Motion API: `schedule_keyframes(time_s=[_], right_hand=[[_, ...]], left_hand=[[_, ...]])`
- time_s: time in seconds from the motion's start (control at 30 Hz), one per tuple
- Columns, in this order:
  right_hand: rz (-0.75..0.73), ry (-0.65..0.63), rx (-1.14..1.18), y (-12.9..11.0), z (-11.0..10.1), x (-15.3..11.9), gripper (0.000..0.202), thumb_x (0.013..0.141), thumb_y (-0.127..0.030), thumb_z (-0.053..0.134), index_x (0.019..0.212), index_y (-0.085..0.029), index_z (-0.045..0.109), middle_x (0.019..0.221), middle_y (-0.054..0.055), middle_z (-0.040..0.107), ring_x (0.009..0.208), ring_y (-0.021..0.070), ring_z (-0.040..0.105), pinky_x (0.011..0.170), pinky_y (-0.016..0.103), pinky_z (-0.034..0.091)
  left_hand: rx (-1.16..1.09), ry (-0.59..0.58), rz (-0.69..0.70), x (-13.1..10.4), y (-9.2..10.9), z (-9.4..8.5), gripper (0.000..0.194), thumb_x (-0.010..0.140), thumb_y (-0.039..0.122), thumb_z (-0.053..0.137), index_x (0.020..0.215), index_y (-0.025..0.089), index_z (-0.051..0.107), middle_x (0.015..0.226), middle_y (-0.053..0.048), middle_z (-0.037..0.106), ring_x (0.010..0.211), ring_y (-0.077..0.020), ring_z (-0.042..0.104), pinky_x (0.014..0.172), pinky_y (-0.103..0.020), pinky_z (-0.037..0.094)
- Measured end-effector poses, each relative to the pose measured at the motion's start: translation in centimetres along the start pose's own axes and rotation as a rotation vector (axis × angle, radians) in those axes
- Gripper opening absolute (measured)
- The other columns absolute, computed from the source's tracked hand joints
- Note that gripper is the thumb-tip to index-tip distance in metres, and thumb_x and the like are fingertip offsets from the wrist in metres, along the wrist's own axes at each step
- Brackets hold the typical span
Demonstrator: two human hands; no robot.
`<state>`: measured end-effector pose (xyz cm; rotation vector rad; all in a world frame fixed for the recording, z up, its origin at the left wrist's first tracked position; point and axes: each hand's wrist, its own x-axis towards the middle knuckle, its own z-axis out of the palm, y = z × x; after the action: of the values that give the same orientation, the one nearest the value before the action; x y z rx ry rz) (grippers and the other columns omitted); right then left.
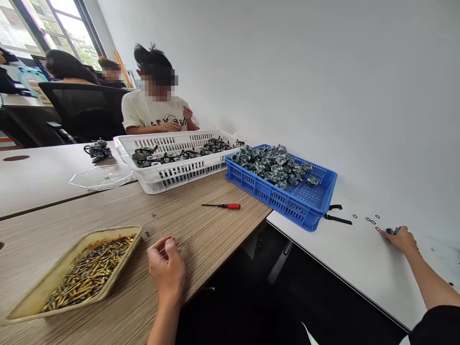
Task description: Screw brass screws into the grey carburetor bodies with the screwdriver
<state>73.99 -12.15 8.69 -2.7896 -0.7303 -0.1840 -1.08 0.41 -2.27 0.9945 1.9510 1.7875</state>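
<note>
The right half of the room is filled by a plain pale wall (287,72), softly lit and faintly shaded toward grey. At the upper left, daylight is let in through a window (68,21) divided by dark frames, beyond which greenery and buildings are blurred. Below it, a far desk (21,101) is partly hidden by a black mesh chair (84,112). A wood-grain surface (201,230) is bordered by a white surface (32,184), pierced by an oval-looking hole (16,158). Along the wall, another white surface (345,258) is seen; beneath, the floor area (244,306) is lost in darkness.
</note>
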Motion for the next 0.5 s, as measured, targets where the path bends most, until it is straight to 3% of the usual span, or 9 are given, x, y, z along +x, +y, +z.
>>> schedule_keyframes(time_s=[0.13,0.27,0.37,0.5], right_hand=[[0.077,-0.073,0.150,1.2,0.8,0.8,0.121,0.047,-0.085,0.060,0.147,-0.021,0.039,0.136,0.039,0.055,0.131,0.0586,0.052,0.098,0.071,0.049],[0.047,-0.085,0.134,0.2,0.2,2.2,0.120,0.038,-0.081,0.069,0.145,-0.034,0.043,0.135,0.040,0.053,0.132,0.0634,0.046,0.095,0.076,0.043],[-0.067,-0.044,0.029,-3.6,-1.8,3.2,0.107,0.047,-0.079,0.070,0.141,-0.034,0.048,0.137,0.039,0.051,0.135,0.0630,0.043,0.095,0.077,0.039],[-0.412,0.017,-0.038,-12.7,-4.7,3.4,0.078,0.082,-0.063,0.061,0.144,-0.017,0.051,0.142,0.038,0.050,0.134,0.0544,0.048,0.100,0.067,0.045]], left_hand=[[0.012,-0.006,0.002,0.0,-0.1,0.0,0.027,0.092,0.041,0.048,0.106,0.021,0.058,0.105,-0.007,0.074,0.093,-0.0278,0.072,0.085,-0.047,0.059],[0.027,0.001,0.002,0.0,-0.2,0.0,0.026,0.092,0.042,0.047,0.105,0.022,0.057,0.104,-0.007,0.074,0.091,-0.0274,0.072,0.084,-0.047,0.060],[0.026,-0.021,-0.004,-0.1,0.0,-0.1,0.029,0.093,0.046,0.046,0.107,0.022,0.057,0.105,-0.008,0.073,0.094,-0.0276,0.072,0.087,-0.048,0.059],[0.013,-0.036,-0.020,-0.3,0.5,-0.3,0.033,0.094,0.049,0.045,0.109,0.021,0.057,0.107,-0.010,0.072,0.098,-0.0279,0.072,0.091,-0.049,0.058]])
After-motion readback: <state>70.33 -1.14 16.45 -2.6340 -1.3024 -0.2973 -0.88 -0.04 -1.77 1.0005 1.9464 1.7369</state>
